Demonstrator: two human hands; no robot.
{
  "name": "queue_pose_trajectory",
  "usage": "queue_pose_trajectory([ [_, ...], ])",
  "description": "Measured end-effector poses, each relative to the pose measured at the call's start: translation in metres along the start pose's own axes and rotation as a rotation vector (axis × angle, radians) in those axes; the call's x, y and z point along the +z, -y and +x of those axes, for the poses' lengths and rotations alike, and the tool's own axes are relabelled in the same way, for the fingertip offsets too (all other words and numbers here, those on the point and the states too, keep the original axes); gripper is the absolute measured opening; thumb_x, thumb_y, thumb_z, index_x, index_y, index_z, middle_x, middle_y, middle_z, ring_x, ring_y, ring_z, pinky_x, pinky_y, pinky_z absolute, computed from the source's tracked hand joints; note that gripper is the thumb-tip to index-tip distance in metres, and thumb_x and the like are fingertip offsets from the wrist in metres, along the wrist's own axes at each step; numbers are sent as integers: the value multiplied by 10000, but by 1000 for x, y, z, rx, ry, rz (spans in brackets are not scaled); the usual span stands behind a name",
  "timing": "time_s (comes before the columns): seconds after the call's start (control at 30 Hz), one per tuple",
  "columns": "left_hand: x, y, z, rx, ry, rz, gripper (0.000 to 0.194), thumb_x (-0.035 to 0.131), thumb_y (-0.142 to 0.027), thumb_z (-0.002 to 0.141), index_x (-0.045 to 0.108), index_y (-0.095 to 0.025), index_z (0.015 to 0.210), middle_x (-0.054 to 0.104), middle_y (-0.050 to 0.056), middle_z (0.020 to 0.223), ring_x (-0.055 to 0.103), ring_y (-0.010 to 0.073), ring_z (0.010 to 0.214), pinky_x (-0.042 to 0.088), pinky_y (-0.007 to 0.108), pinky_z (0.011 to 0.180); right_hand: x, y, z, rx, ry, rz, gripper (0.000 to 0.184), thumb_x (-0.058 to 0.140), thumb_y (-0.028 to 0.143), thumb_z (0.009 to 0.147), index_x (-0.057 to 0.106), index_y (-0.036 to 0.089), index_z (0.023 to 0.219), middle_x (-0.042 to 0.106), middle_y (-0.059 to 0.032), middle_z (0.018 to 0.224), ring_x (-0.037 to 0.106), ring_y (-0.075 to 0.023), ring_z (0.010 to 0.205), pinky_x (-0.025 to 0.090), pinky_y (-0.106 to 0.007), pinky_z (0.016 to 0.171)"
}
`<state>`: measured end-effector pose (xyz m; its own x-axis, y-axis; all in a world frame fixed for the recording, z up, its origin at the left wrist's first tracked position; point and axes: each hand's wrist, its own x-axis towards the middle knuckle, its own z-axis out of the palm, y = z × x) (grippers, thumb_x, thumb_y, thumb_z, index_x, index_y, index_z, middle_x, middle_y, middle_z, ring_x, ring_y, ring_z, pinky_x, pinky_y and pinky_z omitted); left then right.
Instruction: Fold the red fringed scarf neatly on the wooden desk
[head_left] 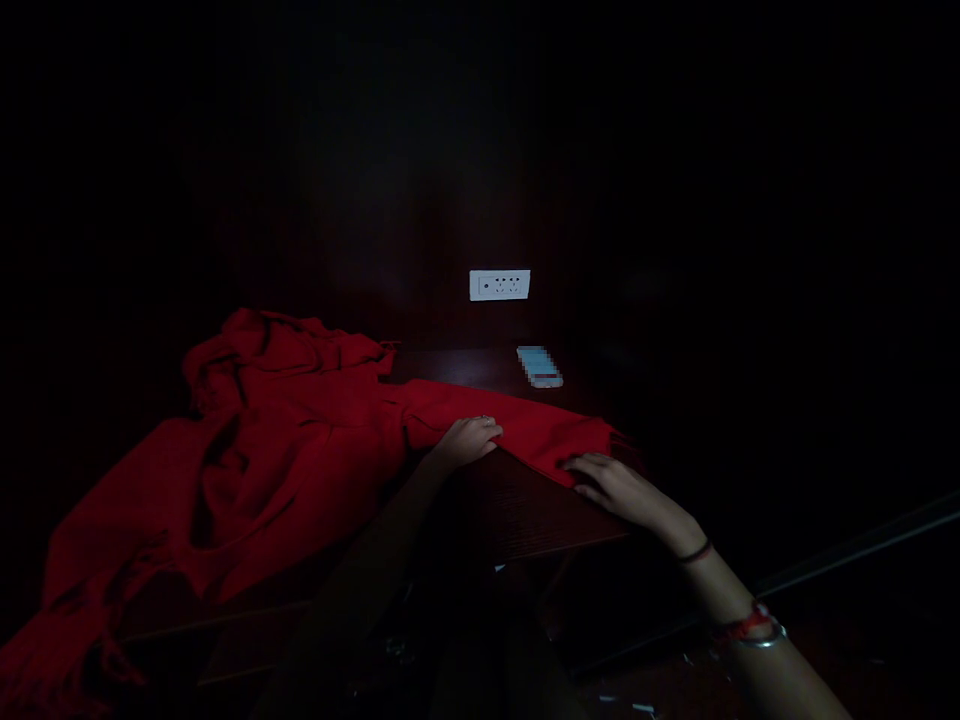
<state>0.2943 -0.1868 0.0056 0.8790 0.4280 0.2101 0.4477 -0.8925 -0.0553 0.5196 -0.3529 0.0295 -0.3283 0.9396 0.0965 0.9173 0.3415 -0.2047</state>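
- Dark room, a white wall socket [499,285] above a dark wooden table [555,515]
- A red fringed cloth [300,420] lies heaped at left, one length reaching right across the tabletop, near a pixelated phone-like object [540,367]
- Left hand [466,440] and right hand [619,487], apart, touch that length's near edge, apparently positioning it; whether fingers pinch the fabric cannot be told
- Any adjustment from here would call for light, even tension between both hands, heaped folds left loose

Lies bunched in red, fringed folds at the left of the tabletop [525,510] — narrows rightward into a flatter strip, reaching under both hands.
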Motion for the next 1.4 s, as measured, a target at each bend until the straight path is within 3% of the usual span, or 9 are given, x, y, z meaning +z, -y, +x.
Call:
queue_pose_trajectory([
  [0.23, -2, 4, -1, -42, 1, 48, 187, 393, -215, 833, 564, -205, 907, 573, 22, 929, 529, 148, 861, 411, 230, 713, -6, -2, 6, 20, 17, -218, 272, 361, 122, 809, 583, 197, 948, 568, -72, 1002, 546, -153, 860, 406, -265, 759],
  [0.37, -3, 8, -2, -174, 11, 62, 207, 382, -168, 823, 565, -189, 918, 572, 38, 951, 528, 158, 880, 418, 235, 702, -17, -16, 27, 146, -184, -337, 234, 369, 148, 813, 564, 170, 942, 597, -74, 871, 550, -158, 771, 398, -251, 701],
  [0.47, -4, 10, -2, -280, 22, 66, 220, 366, -169, 827, 567, -185, 916, 575, 46, 932, 534, 164, 871, 423, 236, 683, -26, -31, 41, 247, -345, -290, 221, 358, 125, 803, 554, 151, 902, 596, -83, 844, 544, -163, 763, 395, -245, 685],
  [0.53, -4, 9, -1, -316, 38, 71, 231, 357, -161, 827, 568, -190, 918, 574, 49, 919, 539, 167, 858, 427, 234, 657, -28, -37, 46, 229, -298, -192, 246, 364, 87, 780, 547, 154, 929, 601, -80, 873, 549, -161, 786, 401, -244, 695],
  [0.63, -4, 5, -1, -321, 22, 69, 254, 388, -151, 807, 542, -196, 1005, 564, 56, 953, 533, 178, 876, 432, 249, 672, -22, -38, 47, 68, -133, -36, 347, 437, 53, 712, 519, 175, 1027, 570, -73, 1024, 526, -165, 916, 399, -259, 780],
  [0.77, -1, -3, 3, -123, -69, 30, 323, 472, -245, 794, 488, -212, 1115, 511, 54, 1090, 485, 188, 974, 392, 295, 824, -10, -29, 43, -107, -89, 106, 364, 407, 4, 682, 525, 176, 981, 546, -62, 1048, 489, -153, 971, 371, -276, 841],
  [0.87, 3, -6, 6, 34, -54, -33, 268, 435, -275, 828, 522, -231, 1077, 529, 22, 1081, 496, 160, 964, 377, 277, 850, -7, -23, 41, -96, -99, 136, 318, 344, -14, 692, 538, 171, 863, 579, -45, 873, 522, -136, 819, 392, -267, 755],
  [1.03, 11, 2, 7, 14, -40, -130, 261, 360, -240, 863, 568, -214, 1019, 569, 3, 1046, 526, 127, 932, 412, 224, 804, -13, -24, 33, -30, -206, 161, 281, 321, -5, 698, 522, 159, 803, 570, -37, 772, 517, -125, 717, 394, -242, 681],
  [1.4, 16, 7, 5, -9, -59, -140, 272, 399, -251, 847, 546, -197, 1070, 556, 24, 1103, 514, 152, 993, 420, 266, 850, 1, -24, 27, -32, -42, -54, 430, 362, -17, 655, 601, 173, 957, 484, -88, 1132, 461, -172, 1037, 362, -308, 888],
])
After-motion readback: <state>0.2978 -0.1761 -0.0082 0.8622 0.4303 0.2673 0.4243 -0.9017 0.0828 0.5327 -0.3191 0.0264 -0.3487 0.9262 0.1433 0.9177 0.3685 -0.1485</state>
